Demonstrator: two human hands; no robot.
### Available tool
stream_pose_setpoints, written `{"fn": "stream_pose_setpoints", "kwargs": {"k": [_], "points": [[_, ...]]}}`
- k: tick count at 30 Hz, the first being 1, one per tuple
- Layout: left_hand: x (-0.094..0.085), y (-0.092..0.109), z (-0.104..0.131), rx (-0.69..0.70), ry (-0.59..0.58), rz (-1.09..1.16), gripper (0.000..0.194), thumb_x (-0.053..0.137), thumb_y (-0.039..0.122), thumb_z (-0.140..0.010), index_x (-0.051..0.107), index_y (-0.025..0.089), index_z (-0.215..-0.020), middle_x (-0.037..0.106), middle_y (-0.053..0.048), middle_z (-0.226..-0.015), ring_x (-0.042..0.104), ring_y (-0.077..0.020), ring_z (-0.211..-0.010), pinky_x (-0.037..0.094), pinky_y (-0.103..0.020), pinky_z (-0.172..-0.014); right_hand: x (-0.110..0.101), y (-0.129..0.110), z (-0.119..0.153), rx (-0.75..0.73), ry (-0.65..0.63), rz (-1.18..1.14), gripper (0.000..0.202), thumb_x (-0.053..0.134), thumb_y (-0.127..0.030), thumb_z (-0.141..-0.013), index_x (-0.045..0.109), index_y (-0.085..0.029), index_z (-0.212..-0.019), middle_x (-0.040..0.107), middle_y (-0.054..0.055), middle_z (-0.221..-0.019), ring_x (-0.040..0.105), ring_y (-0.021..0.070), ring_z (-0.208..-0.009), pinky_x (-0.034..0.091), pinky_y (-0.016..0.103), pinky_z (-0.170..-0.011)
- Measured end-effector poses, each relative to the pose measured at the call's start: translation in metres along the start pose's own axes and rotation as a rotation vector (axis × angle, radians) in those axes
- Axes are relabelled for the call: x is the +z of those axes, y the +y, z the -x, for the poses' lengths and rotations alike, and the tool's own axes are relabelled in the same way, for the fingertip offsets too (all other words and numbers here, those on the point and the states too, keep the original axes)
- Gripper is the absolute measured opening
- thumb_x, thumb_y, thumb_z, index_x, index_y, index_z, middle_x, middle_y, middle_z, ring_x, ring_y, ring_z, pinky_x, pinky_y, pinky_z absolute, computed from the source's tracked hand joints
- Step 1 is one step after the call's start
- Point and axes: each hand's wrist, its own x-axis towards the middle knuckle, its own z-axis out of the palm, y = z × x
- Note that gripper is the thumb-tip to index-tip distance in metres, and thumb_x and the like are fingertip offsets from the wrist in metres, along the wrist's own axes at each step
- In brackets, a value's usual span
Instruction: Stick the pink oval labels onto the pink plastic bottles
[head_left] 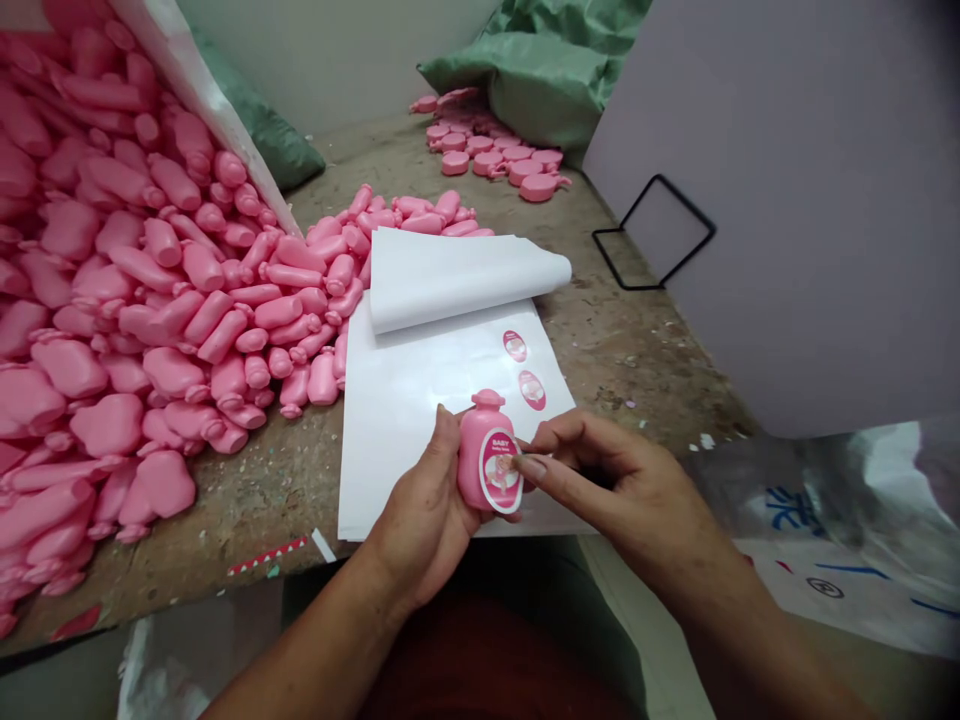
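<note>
A small pink bottle (471, 450) stands upright in my left hand (427, 500), with the thumb along its left side and fingers behind it. An oval label (500, 470) reading "BABY" covers its front. My right hand (611, 480) has its thumb and index finger at the label's right edge, closed on or against it. Beneath the hands lies a white label sheet (420, 400) with two oval stickers (531, 390) at its right. The sheet's upper part (465, 275) is folded over.
Many pink bottles (172, 370) spill from the left across the wooden table (637, 370). Flat pink pieces (487, 160) lie at the back by a green bag (532, 85). A black wire stand (652, 235) is at the right, and printed plastic (840, 540) lies lower right.
</note>
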Motion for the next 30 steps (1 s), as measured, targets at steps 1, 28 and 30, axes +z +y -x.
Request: {"fn": "stream_pose_setpoints", "kwargs": {"k": [1,28,30], "points": [[-0.0003,-0.0004,0.0004,0.005,-0.002,0.002,0.05,0.048,0.059,-0.095,0.062,0.018,-0.119,0.063,-0.003,-0.088,0.06,-0.0133,-0.072,0.051,-0.023,-0.061,0.0008,-0.0003,0.0,-0.003,0.001,-0.01,0.019,0.07,-0.039,-0.076,0.063,-0.023,-0.071,0.057,-0.003,-0.059,0.048,0.0129,-0.054,0.037,0.027,-0.053],[0.001,-0.006,0.0028,0.063,0.02,0.005,0.037,0.052,0.051,-0.096,0.063,0.021,-0.116,0.06,-0.004,-0.092,0.059,-0.0131,-0.077,0.051,-0.021,-0.062,0.0075,0.003,-0.0016,0.023,-0.07,-0.176,0.02,0.071,-0.038,-0.081,0.063,-0.022,-0.072,0.067,-0.002,-0.062,0.06,0.0141,-0.057,0.045,0.026,-0.056],[0.0007,-0.0061,0.0036,0.067,0.023,-0.011,0.036,0.054,0.05,-0.095,0.063,0.022,-0.116,0.059,-0.003,-0.094,0.059,-0.0126,-0.078,0.051,-0.021,-0.062,0.0072,0.0045,-0.0014,0.031,-0.069,-0.162,0.021,0.071,-0.039,-0.081,0.063,-0.022,-0.072,0.066,-0.001,-0.063,0.059,0.0142,-0.057,0.044,0.027,-0.056]]}}
